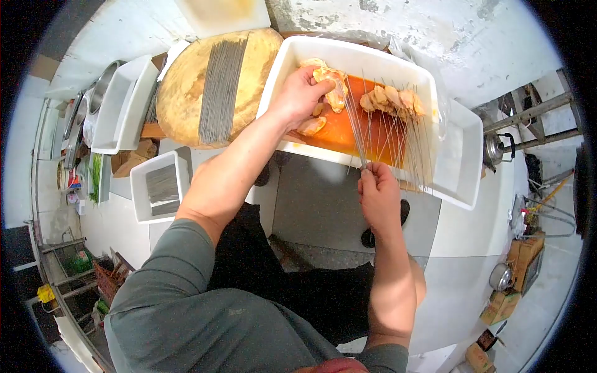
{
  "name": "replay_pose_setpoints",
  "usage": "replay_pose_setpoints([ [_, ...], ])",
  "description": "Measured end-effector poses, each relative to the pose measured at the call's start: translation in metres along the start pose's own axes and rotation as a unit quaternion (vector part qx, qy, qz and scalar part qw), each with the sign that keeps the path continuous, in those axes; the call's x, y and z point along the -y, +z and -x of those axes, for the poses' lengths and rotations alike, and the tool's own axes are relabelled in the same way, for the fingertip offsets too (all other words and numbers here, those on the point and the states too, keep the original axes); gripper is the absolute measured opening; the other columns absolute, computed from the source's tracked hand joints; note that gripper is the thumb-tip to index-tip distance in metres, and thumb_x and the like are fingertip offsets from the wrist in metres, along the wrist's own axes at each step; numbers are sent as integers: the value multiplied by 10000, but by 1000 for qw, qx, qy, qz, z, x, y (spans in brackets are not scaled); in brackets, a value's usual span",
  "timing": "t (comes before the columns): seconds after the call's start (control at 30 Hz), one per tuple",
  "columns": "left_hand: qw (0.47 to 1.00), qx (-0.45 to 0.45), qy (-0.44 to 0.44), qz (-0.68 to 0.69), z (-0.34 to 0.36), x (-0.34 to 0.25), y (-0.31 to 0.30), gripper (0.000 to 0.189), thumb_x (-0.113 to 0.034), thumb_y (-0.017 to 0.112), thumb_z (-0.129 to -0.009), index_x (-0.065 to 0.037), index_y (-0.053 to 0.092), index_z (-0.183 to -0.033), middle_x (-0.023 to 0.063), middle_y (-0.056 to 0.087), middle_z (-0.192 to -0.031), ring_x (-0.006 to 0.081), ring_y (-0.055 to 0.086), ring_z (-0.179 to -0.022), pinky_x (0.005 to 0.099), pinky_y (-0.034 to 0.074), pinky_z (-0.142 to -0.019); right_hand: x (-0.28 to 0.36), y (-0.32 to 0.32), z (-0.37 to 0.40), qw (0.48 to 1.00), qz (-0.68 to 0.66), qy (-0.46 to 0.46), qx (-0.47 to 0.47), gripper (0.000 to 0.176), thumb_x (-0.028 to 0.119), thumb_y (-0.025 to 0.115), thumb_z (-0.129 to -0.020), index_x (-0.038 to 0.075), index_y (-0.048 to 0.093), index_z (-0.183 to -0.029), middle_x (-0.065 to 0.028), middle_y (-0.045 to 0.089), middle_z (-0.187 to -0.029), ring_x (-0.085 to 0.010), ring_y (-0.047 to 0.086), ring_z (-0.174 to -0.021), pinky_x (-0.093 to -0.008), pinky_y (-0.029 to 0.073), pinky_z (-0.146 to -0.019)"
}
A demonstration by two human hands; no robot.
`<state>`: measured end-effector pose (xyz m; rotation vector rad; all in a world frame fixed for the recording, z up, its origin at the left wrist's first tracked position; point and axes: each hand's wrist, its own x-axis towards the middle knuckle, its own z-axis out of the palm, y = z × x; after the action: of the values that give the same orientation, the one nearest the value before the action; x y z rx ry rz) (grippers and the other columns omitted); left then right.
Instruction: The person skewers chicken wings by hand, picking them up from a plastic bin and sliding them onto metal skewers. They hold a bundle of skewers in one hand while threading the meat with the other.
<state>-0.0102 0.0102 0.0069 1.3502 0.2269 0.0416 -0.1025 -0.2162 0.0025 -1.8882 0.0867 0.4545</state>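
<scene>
My left hand (297, 98) is closed on a piece of raw, marinated chicken (336, 93) above a white plastic tub (427, 73). In my right hand (379, 189), near the tub's front rim, are several thin metal skewers (357, 133), gripped at their lower ends. Their upper ends reach up to the chicken, where the tips are hidden. Orange-red marinade (339, 135) covers the tub's bottom, and a loose chicken piece (312, 127) lies below my left hand. On the tub's right side, skewered chicken pieces (392, 99) sit in a row, their skewers fanning toward the front.
A round wooden chopping block (180, 93) on the left carries a bundle of metal skewers (224, 87). More skewers lie in a small white bin (142, 196). Another white tub (466, 155) adjoins on the right, with a metal pot (492, 149) beyond it.
</scene>
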Motion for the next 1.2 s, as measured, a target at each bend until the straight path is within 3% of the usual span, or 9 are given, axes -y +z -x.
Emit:
replay_pose_setpoints([
  [0.1,1000,-3,3,10,-1,2,0,172,-62,583,-892,16,580,-1046,63,644,-882,110,614,-732,237,507,-645,-1,0,2,1000,-3,-13,-5,190,161,521,-891,-11,578,-949,-97,610,-693,-190,580,-636,-329,463,-616],
  [0.2,1000,-11,0,-15,-3,3,-2,280,-69,568,-906,5,540,-1175,96,648,-1011,170,645,-865,307,540,-769,2,-2,4,1000,-28,-10,4,190,160,517,-894,-14,578,-943,-87,599,-684,-173,568,-630,-314,456,-607],
  [0.3,999,-18,-32,-11,-5,1,-4,274,-63,571,-904,8,542,-1167,97,647,-1001,169,644,-862,292,541,-751,6,-5,8,999,-42,0,-2,191,157,511,-897,-19,576,-939,-75,597,-685,-160,560,-630,-304,452,-607],
  [0.4,997,-62,-6,37,-2,-3,0,261,-57,575,-899,12,547,-1150,96,645,-1001,172,645,-863,274,543,-737,8,-7,11,1000,-27,8,7,191,153,511,-901,-23,572,-947,-66,600,-696,-150,559,-640,-296,453,-616],
  [0.5,993,2,-23,119,-7,-1,-9,265,-29,572,-893,15,500,-1144,105,624,-916,150,624,-752,231,532,-647,1,-4,11,997,-65,-22,19,96,117,504,-923,30,528,-954,-7,519,-668,-61,435,-543,-201,341,-464],
  [0.6,986,-28,-43,161,-7,-2,-7,234,-25,571,-892,15,510,-1114,110,627,-921,152,629,-790,246,542,-663,0,-3,11,998,-60,-29,18,104,115,504,-920,22,528,-960,-11,531,-668,-64,442,-546,-203,356,-477],
  [0.7,978,-45,-70,189,-4,-6,-6,249,-49,568,-899,-7,535,-1143,104,639,-1031,166,638,-870,253,549,-748,11,-6,15,999,-35,-3,25,181,122,518,-905,-31,559,-991,-66,617,-732,-138,569,-666,-278,459,-630],
  [1.0,978,-19,-23,208,-9,-1,-7,266,19,567,-872,41,499,-1128,135,604,-1077,182,640,-863,240,546,-760,11,-3,16,994,-98,18,43,149,121,518,-906,-13,543,-965,-69,615,-716,-131,568,-642,-268,456,-602],
  [1.2,982,35,-66,174,-7,4,-6,305,-10,568,-879,6,533,-1182,112,620,-1120,183,640,-938,267,549,-770,12,-2,12,991,-119,34,47,158,120,518,-906,-8,520,-999,-59,612,-695,-100,514,-544,-250,408,-497],
])
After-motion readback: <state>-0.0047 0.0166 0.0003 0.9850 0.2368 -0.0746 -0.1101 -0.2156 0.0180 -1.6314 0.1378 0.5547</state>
